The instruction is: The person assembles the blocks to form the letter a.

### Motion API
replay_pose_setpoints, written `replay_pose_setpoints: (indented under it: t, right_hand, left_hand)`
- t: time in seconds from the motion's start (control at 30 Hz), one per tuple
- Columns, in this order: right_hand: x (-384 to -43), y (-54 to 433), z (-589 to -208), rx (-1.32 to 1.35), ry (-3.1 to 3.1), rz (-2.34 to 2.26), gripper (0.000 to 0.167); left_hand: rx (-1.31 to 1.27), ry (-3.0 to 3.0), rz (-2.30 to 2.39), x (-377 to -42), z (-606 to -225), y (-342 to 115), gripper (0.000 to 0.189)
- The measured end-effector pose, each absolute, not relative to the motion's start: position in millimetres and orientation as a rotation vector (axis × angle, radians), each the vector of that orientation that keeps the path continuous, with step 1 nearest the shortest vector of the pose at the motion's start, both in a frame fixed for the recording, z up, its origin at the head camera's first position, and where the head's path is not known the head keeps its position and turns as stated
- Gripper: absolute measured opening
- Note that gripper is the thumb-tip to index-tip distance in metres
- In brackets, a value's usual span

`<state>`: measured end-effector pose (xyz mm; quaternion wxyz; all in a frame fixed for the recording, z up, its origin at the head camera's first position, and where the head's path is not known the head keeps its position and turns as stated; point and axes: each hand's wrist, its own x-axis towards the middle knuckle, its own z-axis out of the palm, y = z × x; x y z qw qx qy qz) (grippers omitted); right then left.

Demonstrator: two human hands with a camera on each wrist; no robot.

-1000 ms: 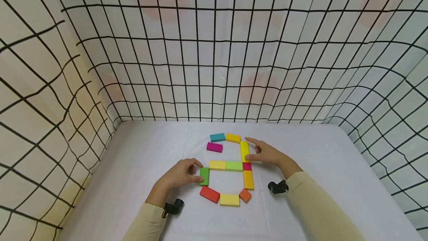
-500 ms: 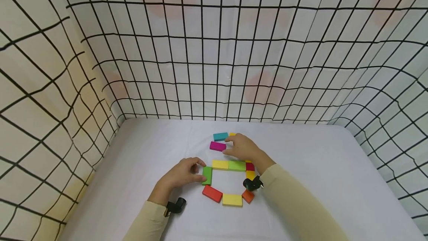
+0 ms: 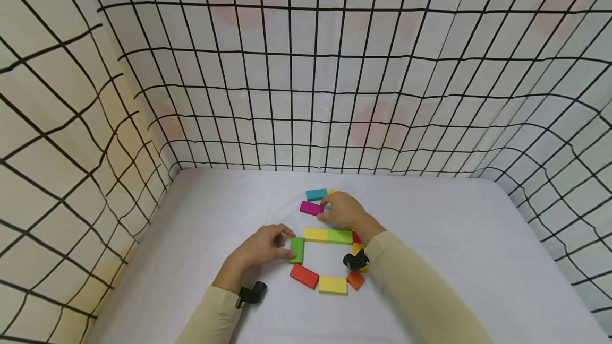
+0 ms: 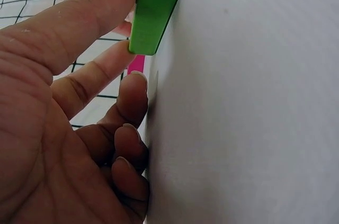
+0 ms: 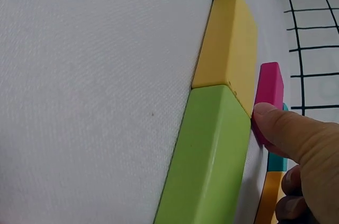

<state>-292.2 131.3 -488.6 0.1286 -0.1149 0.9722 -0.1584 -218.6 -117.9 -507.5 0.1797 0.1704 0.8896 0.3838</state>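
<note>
My left hand (image 3: 262, 246) holds the upright green block (image 3: 297, 250) between thumb and forefinger; in the left wrist view its other fingers curl beside the green block (image 4: 159, 9). Further back, my right hand (image 3: 345, 211) pinches the right end of the magenta block (image 3: 309, 208), which lies flat. In the right wrist view the thumb rests against the magenta block (image 5: 270, 86). A teal block (image 3: 316, 195) lies just behind it, and the yellow block (image 3: 332, 191) beside that is mostly covered by the right hand.
Near the hands lie a yellow block (image 3: 315, 234), a light green block (image 3: 340, 236), a red block (image 3: 304, 276), a front yellow block (image 3: 333, 285) and an orange block (image 3: 355, 280). The right forearm partly hides the right-hand column. Black netting (image 3: 313, 89) surrounds the white table (image 3: 215, 195).
My right hand has moved left from the tall yellow block to the magenta block and taken hold of its end. My left hand keeps its place at the green block.
</note>
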Motion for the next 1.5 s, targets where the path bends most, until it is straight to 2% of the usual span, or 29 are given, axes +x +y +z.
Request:
replay_pose_setpoints:
  t: [0.63,1.0,1.5]
  right_hand:
    - [-283.8,149.2,-483.3,-0.431,2.876,-0.530,0.040]
    - [-250.9,160.1,-466.4,-0.379,2.876,-0.616,0.040]
    - [-200.9,188.8,-473.1,-0.359,2.913,-0.676,0.033]
  left_hand:
    - [0.482,2.522,1.077,-219.2,-507.1,-116.0,0.040]
    - [0.474,2.523,1.079,-219.5,-507.8,-115.7,0.040]
    - [0.471,2.527,1.072,-219.3,-507.2,-116.2,0.041]
